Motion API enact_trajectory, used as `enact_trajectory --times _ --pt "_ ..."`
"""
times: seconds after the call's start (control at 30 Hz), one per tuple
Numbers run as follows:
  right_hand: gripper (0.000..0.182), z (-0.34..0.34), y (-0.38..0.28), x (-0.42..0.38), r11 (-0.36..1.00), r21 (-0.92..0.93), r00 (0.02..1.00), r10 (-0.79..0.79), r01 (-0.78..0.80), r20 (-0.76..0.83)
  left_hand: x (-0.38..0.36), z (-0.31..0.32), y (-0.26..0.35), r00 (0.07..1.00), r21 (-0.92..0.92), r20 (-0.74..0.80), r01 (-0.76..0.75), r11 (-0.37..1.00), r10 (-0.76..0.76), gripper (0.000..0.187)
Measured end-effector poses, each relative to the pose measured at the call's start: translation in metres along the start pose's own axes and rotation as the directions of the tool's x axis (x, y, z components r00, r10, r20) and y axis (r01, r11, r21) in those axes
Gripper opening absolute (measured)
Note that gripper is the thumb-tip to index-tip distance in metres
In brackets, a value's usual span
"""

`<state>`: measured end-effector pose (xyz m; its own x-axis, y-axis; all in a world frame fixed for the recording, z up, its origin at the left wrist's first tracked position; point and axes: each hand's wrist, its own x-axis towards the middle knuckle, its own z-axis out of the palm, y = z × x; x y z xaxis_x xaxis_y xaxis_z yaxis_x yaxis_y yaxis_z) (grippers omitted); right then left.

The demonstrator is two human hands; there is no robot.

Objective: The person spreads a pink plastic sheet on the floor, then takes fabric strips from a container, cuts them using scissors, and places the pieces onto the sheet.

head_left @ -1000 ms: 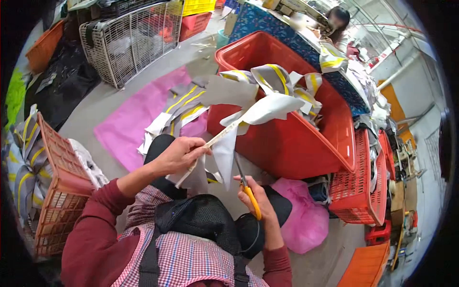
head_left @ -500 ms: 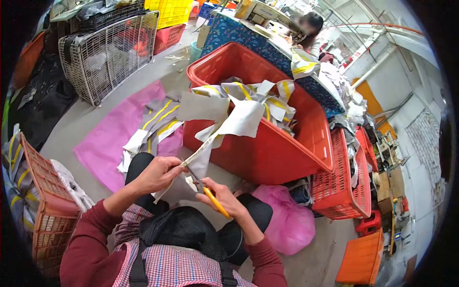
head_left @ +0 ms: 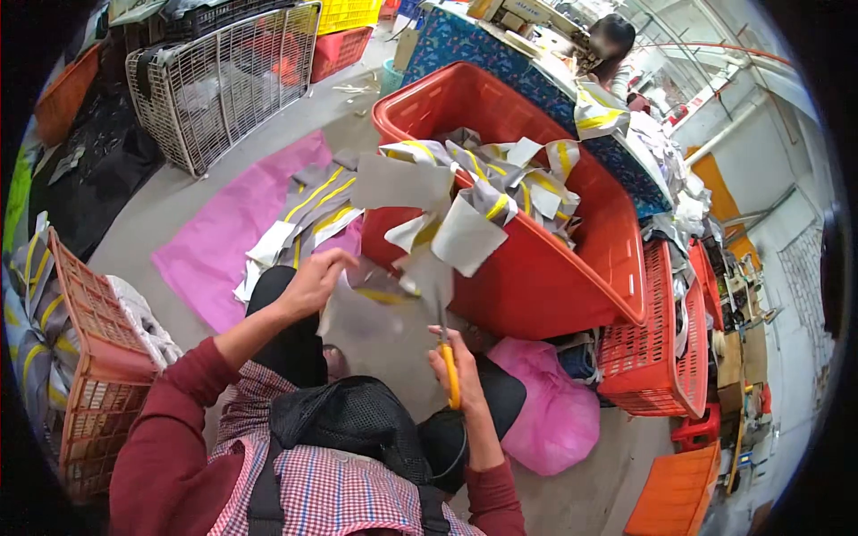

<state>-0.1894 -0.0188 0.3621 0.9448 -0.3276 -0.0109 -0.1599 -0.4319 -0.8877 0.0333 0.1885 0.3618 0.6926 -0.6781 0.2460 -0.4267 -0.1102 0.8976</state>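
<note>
The person's right hand (head_left: 469, 363) grips orange-handled scissors (head_left: 452, 380), blades pointing away. To the left, the left hand (head_left: 311, 282) has its fingers bent; whether it holds anything cannot be told, a blurred cloth piece (head_left: 365, 318) showing just beside it. Farther off, striped cloth (head_left: 493, 202) hangs over the near rim of a red bin (head_left: 545, 290); left of that, more striped pieces (head_left: 315, 198) lie on a pink sheet (head_left: 210, 241).

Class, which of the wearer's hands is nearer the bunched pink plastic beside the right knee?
Right. The right hand, holding yellow-handled scissors, is just left of the pink plastic; the left hand is much farther left.
</note>
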Motion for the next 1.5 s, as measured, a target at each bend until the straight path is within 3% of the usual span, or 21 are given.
enact_trajectory --times 0.07,0.13,0.17,0.23,0.3,0.43,0.5,0.57,0.63,0.7,0.77,0.83,0.9,0.97,1.03,1.1,1.17,1.27,1.37,1.4,1.5 --pt "0.039 -0.005 0.025 -0.013 0.976 0.212 0.998 0.052 -0.043 -0.037 0.022 0.022 -0.002 0.989 0.014 -0.137 -0.052 0.999 0.054 0.02" --pt "0.04 -0.012 0.022 -0.021 0.981 0.181 0.996 0.081 -0.074 -0.032 0.05 0.049 0.002 0.975 0.23 -0.127 -0.149 0.962 0.182 0.021" --pt "0.041 -0.013 0.021 -0.025 0.984 0.147 0.994 0.104 -0.098 -0.032 0.06 0.057 0.017 0.986 0.229 -0.091 -0.115 0.967 0.139 0.027" --pt "0.041 -0.01 0.023 -0.026 0.99 0.131 0.997 0.052 -0.045 -0.052 0.097 0.094 -0.018 0.979 0.351 -0.147 -0.082 0.933 0.141 0.033" --pt "0.041 -0.01 0.014 -0.028 0.995 0.097 0.997 -0.009 0.016 -0.07 0.115 0.106 -0.018 0.997 0.455 -0.083 0.04 0.889 -0.003 0.031" --pt "0.042 -0.011 0.018 -0.033 0.985 0.167 0.996 0.045 -0.032 -0.08 0.115 0.131 -0.016 0.998 0.441 -0.049 -0.002 0.897 0.027 0.028" --pt "0.041 -0.011 0.02 -0.03 0.986 0.155 0.995 0.074 -0.062 -0.073 0.129 0.138 -0.023 0.991 0.307 -0.128 0.005 0.952 0.036 0.027" --pt "0.04 -0.009 0.02 -0.03 0.984 0.159 0.994 0.092 -0.081 -0.062 0.139 0.148 -0.019 0.997 0.299 -0.058 0.069 0.952 -0.054 0.029" --pt "0.039 -0.007 0.019 -0.027 0.972 0.208 0.993 0.115 -0.105 -0.032 0.145 0.161 -0.018 0.987 0.276 -0.125 0.13 0.952 -0.099 0.03" --pt "0.038 -0.004 0.02 -0.026 0.977 0.19 0.993 0.106 -0.095 -0.047 0.155 0.173 -0.032 0.988 0.262 -0.149 0.087 0.961 -0.049 0.035" --pt "0.038 -0.003 0.022 -0.024 0.982 0.168 0.993 0.096 -0.083 -0.069 0.169 0.183 -0.051 0.98 0.138 -0.185 -0.045 0.989 0.07 0.039" --pt "0.038 -0.001 0.024 -0.024 0.984 0.164 0.995 0.076 -0.064 -0.072 0.169 0.174 -0.034 0.99 0.183 -0.143 0.01 0.983 0.016 0.039" --pt "0.038 -0.001 0.024 -0.024 0.986 0.159 0.996 0.059 -0.047 -0.071 0.17 0.173 -0.038 0.987 -0.068 -0.101 0.117 0.991 -0.124 0.034" --pt "0.038 -0.001 0.026 -0.024 0.984 0.181 0.996 0.022 -0.007 -0.083 0.164 0.171 -0.055 0.99 -0.106 -0.073 0.11 0.988 -0.118 0.034" --pt "0.039 -0.004 0.024 -0.024 0.985 0.169 0.996 0.023 -0.008 -0.084 0.126 0.143 -0.029 0.994 -0.309 -0.027 0.091 0.947 -0.104 0.032" --pt "0.04 -0.006 0.022 -0.027 0.986 0.164 0.997 0.027 -0.015 -0.073 0.097 0.116 -0.033 0.994 -0.158 0.049 0.101 0.982 -0.094 0.029" --pt "0.042 -0.01 0.014 -0.03 0.99 0.138 0.999 0.009 -0.004 -0.034 0.055 0.075 0.0 0.979 -0.279 0.116 0.192 0.941 -0.166 0.026" --pt "0.044 -0.011 -0.015 -0.029 0.997 0.079 0.997 -0.006 0.0 0.078 -0.002 0.018 0.053 0.997 -0.214 0.053 0.066 0.975 -0.056 0.019" --pt "0.046 -0.009 -0.043 -0.018 0.999 0.004 0.982 -0.052 0.052 0.182 -0.034 -0.006 0.069 0.995 -0.188 0.09 0.058 0.98 -0.041 0.017" --pt "0.044 -0.007 -0.048 -0.015 0.995 -0.069 0.97 -0.053 0.071 0.236 -0.04 -0.012 0.075 0.977 -0.184 0.163 0.168 0.968 -0.139 0.016" --pt "0.043 0.0 -0.069 -0.007 0.985 -0.144 0.952 -0.051 0.099 0.303 -0.048 -0.017 0.079 0.988 -0.235 0.118 0.125 0.964 -0.1 0.018"
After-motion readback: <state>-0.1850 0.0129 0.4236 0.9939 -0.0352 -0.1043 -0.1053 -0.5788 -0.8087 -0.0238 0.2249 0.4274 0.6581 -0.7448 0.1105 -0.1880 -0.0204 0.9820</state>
